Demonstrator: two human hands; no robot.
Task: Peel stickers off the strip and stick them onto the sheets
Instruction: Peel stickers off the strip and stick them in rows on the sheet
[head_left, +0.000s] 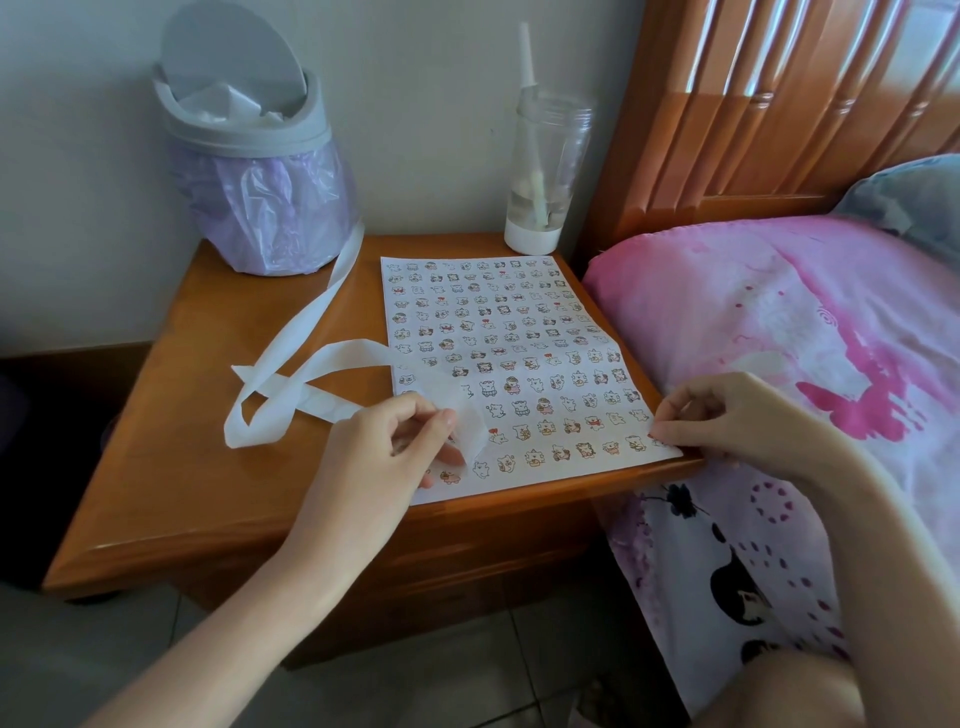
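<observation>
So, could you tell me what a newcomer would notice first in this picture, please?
The eye goes first to the white sheet covered in rows of small cartoon stickers, lying on the wooden bedside table. The left hand holds the end of a long white strip over the sheet's near left part, while the right hand presses its near right corner. Behind stand a grey bin with a purple liner and a clear bottle.

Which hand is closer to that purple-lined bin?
Left. The left hand is on the bin's side of the sheet; the right hand is at the opposite corner.
</observation>
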